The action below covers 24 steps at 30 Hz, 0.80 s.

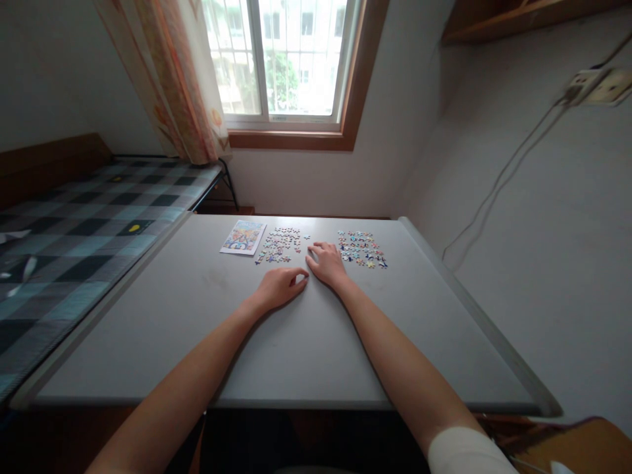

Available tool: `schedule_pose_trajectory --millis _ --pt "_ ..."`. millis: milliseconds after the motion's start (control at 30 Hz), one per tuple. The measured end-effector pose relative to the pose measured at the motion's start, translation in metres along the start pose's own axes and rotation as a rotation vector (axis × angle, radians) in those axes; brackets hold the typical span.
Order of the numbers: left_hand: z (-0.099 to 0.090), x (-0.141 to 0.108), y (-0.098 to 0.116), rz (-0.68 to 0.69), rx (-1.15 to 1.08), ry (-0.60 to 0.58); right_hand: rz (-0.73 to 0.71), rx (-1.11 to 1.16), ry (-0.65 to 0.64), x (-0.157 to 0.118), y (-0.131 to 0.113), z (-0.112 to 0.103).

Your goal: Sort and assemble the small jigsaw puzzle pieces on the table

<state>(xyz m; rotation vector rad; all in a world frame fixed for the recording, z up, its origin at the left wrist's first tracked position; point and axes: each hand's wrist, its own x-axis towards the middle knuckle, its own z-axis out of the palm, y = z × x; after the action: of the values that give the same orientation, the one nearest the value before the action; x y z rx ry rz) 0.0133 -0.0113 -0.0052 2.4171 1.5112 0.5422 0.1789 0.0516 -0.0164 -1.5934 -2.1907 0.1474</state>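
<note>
Two groups of small jigsaw puzzle pieces lie spread on a pale table: a left group (281, 245) and a right group (363, 249). My left hand (280, 288) rests on the tabletop just below the left group, its fingers curled and the thumb and index tips close together. Whatever may be between those tips is too small to make out. Between the two groups, my right hand (326, 262) lies palm down with fingers stretched forward and slightly apart, beside the right group's edge. A single puzzle piece (307, 237) sits just beyond its fingertips.
A colourful picture card (243, 237) lies left of the pieces. The table (306, 355) has raised rims along its sides. A bed with a checked cover (123, 210) stands at the left, a window (276, 59) ahead, and a cable (503, 174) hangs along the right wall.
</note>
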Motion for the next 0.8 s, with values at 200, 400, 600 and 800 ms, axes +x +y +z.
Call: schedule_pose_trajectory --millis 200,400,600,800 --pt "-0.0009 0.0001 0.0017 -0.016 -0.001 -0.012 -0.003 0.003 -0.002 0.0005 0.0007 0.0008" --pt "-0.0007 0.0004 0.0012 -0.008 0.0 -0.007 -0.004 0.014 0.004 0.0009 0.0016 0.002" --pt "-0.0003 0.0002 0.0009 -0.014 -0.001 -0.01 -0.006 0.018 0.011 0.0007 0.002 0.0026" --pt "-0.0006 0.0004 0.0009 -0.012 -0.006 -0.011 -0.004 0.015 0.01 0.0007 0.0018 0.0026"
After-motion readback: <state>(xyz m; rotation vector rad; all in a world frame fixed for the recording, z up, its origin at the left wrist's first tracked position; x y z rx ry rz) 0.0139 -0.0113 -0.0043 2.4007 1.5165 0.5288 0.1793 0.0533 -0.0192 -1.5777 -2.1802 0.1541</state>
